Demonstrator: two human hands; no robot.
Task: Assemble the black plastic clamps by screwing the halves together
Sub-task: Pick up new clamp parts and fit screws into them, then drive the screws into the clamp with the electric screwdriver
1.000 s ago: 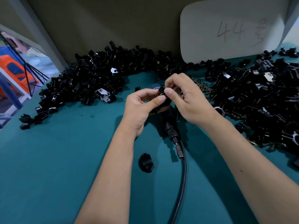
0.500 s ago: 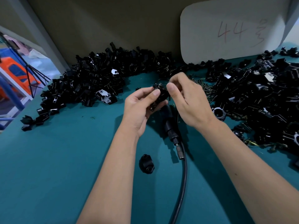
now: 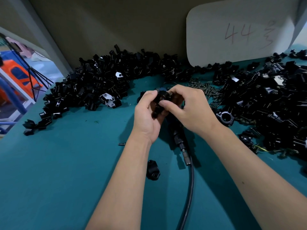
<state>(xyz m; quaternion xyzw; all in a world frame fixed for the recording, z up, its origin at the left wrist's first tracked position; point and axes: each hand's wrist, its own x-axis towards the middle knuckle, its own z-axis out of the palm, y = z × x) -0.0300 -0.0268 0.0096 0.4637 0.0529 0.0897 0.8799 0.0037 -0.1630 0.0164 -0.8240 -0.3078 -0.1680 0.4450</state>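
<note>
Teal table (image 3: 66, 163), both hands (image 3: 187, 110) gripping black clamp (image 3: 160, 100)

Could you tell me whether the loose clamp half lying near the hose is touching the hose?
Apart. The head view shows bare teal table between the loose clamp half and the hose.

A white board (image 3: 235, 30) marked "44" leans against the wall behind the teal table (image 3: 58, 171), an orange object (image 3: 15, 75) beyond its left edge.

Both forearms bare to frame edge, no sleeves, no watch/rings/gloves on left hand (image 3: 146, 112) or right hand (image 3: 191, 108). Small dark mole on right forearm.
</note>
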